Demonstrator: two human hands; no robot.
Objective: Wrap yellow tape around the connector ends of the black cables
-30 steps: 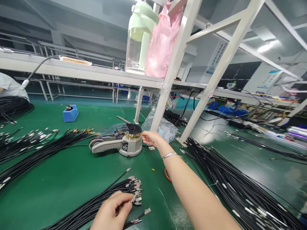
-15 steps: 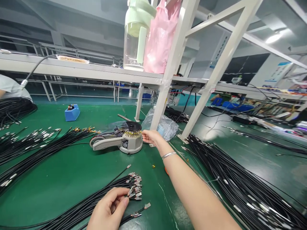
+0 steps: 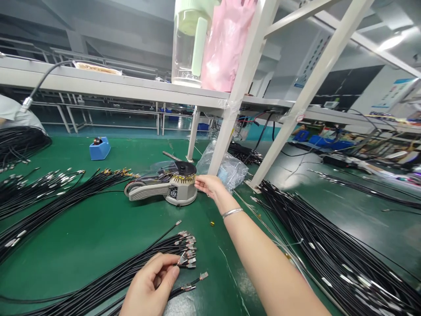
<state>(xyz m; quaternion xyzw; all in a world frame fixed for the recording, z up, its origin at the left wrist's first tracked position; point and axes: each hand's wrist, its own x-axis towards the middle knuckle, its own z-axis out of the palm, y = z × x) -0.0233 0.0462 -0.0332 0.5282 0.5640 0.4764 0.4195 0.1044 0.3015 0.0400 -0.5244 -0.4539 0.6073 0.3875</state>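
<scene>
My left hand [image 3: 153, 281] is closed in a pinch on a black cable just behind its metal connector [image 3: 182, 259]. Around and beneath it lies a bundle of black cables [image 3: 125, 273] whose metal-tipped ends are gathered on the right. My right hand [image 3: 208, 185], a silver bangle at its wrist, reaches forward to the right edge of a grey round tape dispenser [image 3: 180, 193] with a black disc on top. Thumb and fingers come together at the yellow strips below the disc. Whatever lies between those fingertips is too small to make out.
A blue holder [image 3: 99, 149] stands at the back left. More black cables [image 3: 66, 206] lie left, and another large bundle [image 3: 315, 232] right. White frame posts [image 3: 226, 131] rise behind a clear plastic bag [image 3: 230, 169]. The shelf above carries a bottle [image 3: 189, 48] and a pink bag [image 3: 225, 48].
The view has tilted slightly, so the dispenser and shelf sit a little higher and farther right. Both hands keep nearly the same places, the left still pinching the cable.
</scene>
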